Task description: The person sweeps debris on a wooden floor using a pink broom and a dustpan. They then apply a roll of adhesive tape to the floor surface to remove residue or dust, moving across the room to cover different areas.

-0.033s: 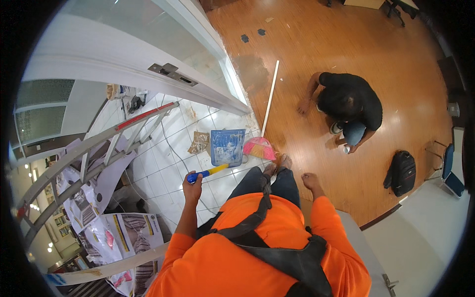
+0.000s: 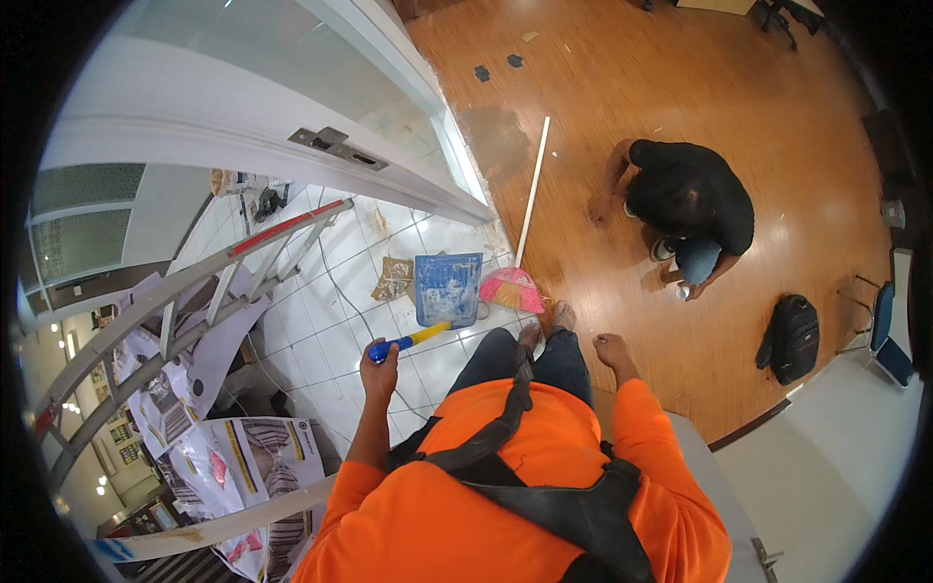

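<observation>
Over glossy white tiles [image 2: 413, 389], left fingers [image 2: 393, 354] grip the dustpan's [image 2: 448, 291] seemingly plastic handle [image 2: 416, 338], right fingers [image 2: 604, 343] curled.

Seemingly an office under renovation: ladder [image 2: 282, 229], blue chair [image 2: 891, 360]

The left hand [image 2: 382, 365] grips a blue dustpan [image 2: 448, 284] by its yellow-and-blue handle [image 2: 427, 334].
</observation>
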Motion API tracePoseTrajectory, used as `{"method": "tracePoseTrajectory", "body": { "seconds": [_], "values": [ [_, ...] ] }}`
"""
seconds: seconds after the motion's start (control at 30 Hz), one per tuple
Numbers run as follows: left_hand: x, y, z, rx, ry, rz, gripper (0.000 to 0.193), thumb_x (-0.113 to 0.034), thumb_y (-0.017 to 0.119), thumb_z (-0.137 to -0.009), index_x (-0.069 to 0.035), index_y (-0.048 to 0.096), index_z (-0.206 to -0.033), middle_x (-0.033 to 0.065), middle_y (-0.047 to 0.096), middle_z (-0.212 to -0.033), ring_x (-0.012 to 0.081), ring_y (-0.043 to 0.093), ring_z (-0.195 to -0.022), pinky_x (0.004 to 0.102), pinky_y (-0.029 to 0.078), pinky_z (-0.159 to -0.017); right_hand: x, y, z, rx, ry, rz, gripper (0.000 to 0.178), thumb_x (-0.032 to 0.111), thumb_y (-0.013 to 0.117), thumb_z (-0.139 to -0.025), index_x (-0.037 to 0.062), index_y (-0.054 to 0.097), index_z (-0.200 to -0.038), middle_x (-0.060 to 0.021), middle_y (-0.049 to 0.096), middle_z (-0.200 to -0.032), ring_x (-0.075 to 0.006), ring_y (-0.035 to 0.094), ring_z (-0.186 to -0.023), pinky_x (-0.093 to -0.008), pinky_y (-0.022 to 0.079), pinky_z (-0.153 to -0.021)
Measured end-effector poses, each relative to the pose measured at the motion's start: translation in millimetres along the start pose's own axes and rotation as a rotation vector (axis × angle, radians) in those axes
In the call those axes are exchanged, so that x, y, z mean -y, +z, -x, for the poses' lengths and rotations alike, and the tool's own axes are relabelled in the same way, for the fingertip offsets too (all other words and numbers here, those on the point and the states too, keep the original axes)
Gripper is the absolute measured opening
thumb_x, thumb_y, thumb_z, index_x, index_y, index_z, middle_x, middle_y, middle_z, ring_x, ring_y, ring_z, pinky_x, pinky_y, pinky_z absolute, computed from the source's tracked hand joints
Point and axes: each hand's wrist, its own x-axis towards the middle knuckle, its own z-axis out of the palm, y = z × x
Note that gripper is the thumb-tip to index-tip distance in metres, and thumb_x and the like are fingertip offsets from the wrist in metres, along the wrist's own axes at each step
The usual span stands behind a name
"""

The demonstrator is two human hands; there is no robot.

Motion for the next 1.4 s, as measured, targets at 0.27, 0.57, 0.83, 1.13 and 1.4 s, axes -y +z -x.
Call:
{"method": "tracePoseTrajectory", "body": {
  "seconds": [0.27,0.57,0.83,1.13,1.4],
  "values": [
    [36,-4,-16,-0.009,-0.023,-0.065,0.030,-0.013,0.070,-0.079,0.004,0.058,-0.101,0.0023,0.058,-0.073,0.0086,0.052,-0.061,0.0226,0.042,-0.055,114,-51,-42,0.151,0.036,0.184,0.039,0.031,0.051,-0.085,0.0070,0.060,-0.114,-0.0159,0.057,-0.119,-0.0299,0.054,-0.110,-0.0362,0.042,-0.095],
    [55,10,-11,-0.199,-0.399,0.341,0.031,0.001,0.063,-0.080,0.002,0.051,-0.109,0.0083,0.055,-0.089,0.0146,0.057,-0.073,0.0262,0.051,-0.063,153,36,-197,0.067,-0.140,0.229,0.021,0.017,0.052,-0.080,0.0047,0.067,-0.088,-0.0199,0.064,-0.097,-0.0322,0.062,-0.093,-0.0426,0.050,-0.081],
    [75,54,-52,-0.398,-0.649,0.388,0.040,-0.018,0.063,-0.086,-0.009,0.044,-0.120,0.0094,0.056,-0.100,0.0223,0.061,-0.084,0.0299,0.054,-0.072,159,75,-346,0.157,-0.187,0.360,0.019,0.011,0.050,-0.080,0.0028,0.066,-0.087,-0.0168,0.065,-0.094,-0.0318,0.063,-0.089,-0.0407,0.050,-0.076],
    [98,82,-66,-0.449,-0.778,0.383,0.046,-0.026,0.061,-0.088,-0.012,0.040,-0.126,0.0104,0.054,-0.109,0.0218,0.056,-0.098,0.0314,0.049,-0.084,184,87,-478,-0.069,-0.349,0.637,0.024,0.016,0.052,-0.082,0.0044,0.065,-0.097,-0.0135,0.058,-0.109,-0.0304,0.051,-0.108,-0.0404,0.046,-0.082],
    [109,102,-53,-0.646,-0.922,0.485,0.037,-0.026,0.062,-0.087,-0.003,0.048,-0.113,0.0096,0.059,-0.102,0.0216,0.059,-0.096,0.0299,0.050,-0.086,216,108,-572,0.004,-0.501,0.826,0.029,0.013,0.050,-0.084,0.0043,0.063,-0.109,-0.0162,0.047,-0.130,-0.0355,0.036,-0.125,-0.0466,0.037,-0.095]
  ]
}}
